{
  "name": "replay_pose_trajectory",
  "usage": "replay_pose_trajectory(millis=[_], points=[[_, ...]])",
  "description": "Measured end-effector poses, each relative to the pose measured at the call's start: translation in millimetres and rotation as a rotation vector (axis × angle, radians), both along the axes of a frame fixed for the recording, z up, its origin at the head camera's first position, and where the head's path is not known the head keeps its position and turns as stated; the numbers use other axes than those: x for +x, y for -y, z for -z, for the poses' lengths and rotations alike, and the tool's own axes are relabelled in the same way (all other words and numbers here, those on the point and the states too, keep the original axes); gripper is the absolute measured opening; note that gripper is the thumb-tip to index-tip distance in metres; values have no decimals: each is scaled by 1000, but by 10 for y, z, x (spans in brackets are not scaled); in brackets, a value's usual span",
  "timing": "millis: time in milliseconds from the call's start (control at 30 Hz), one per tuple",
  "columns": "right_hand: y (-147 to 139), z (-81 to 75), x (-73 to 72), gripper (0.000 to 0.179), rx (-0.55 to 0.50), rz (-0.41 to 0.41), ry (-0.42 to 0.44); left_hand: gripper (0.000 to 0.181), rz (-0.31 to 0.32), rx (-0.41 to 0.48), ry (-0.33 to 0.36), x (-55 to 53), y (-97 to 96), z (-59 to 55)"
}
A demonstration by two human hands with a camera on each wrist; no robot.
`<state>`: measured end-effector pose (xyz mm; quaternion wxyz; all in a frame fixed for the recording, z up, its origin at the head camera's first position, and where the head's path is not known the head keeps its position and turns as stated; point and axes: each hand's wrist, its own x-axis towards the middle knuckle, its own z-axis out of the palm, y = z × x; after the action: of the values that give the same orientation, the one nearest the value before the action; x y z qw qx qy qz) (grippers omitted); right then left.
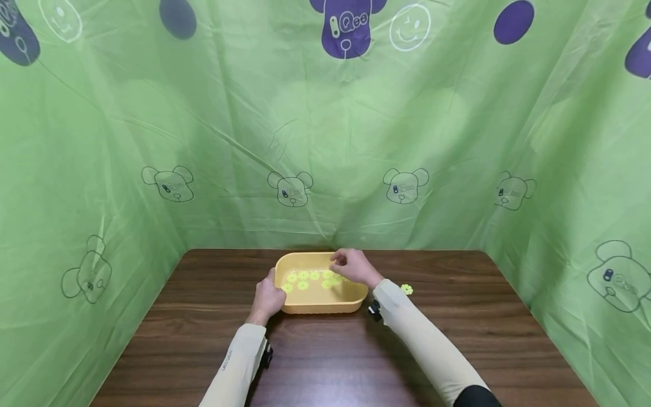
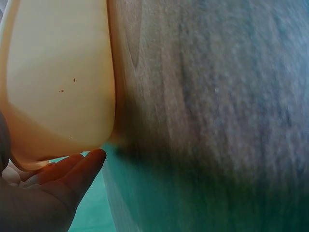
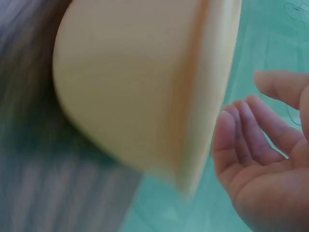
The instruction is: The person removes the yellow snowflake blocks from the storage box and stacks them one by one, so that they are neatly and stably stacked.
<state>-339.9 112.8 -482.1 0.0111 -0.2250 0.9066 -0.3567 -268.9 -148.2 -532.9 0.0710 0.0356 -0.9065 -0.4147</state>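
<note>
A yellow-orange plastic basin (image 1: 321, 308) stands on the table with several yellow-green flower-shaped pieces (image 1: 303, 276) spread over its floor. My left hand (image 1: 269, 295) grips the basin's left side. In the left wrist view the fingers of this hand (image 2: 53, 193) lie against the outer wall (image 2: 63, 63). Over the basin's right part hovers my right hand (image 1: 356, 265), its fingers bent loosely. The right wrist view shows that hand (image 3: 270, 159) beside the basin's rim (image 3: 212, 96), thumb apart from the fingers and nothing between them.
One more flower piece (image 1: 407, 289) lies on the dark wooden table (image 1: 458, 316), right of the basin and close to the right forearm. Green printed cloth (image 1: 335, 130) hangs behind the table and along both sides. Each wrist carries a small black device.
</note>
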Motion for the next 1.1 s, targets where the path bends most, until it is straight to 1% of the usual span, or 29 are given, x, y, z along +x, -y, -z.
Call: replay_pose_trajectory(millis=[100,233,333,433,500,600,800,1100], points=[[88,81,-13,23,47,-27,20,72,-2,9,-2,3,-10,5],[170,180,-33,24,114,-78,7,71,-6,14,-1,-1,-5,12],[211,239,-40,23,147,-97,10,71,-6,16,4,4,-2,11],[247,282,-40,24,162,-94,29,71,-7,15,10,9,-6,3],[267,305,-37,25,167,-87,50,71,-7,16,6,9,-9,-2],[287,338,-38,24,173,-72,61,70,-8,13,-4,6,-9,-7],[298,386,-56,20,192,-67,51,71,-7,15,-4,-5,-9,-15],[319,394,-60,18,211,-69,48,73,-6,42,8,-19,2,-19]])
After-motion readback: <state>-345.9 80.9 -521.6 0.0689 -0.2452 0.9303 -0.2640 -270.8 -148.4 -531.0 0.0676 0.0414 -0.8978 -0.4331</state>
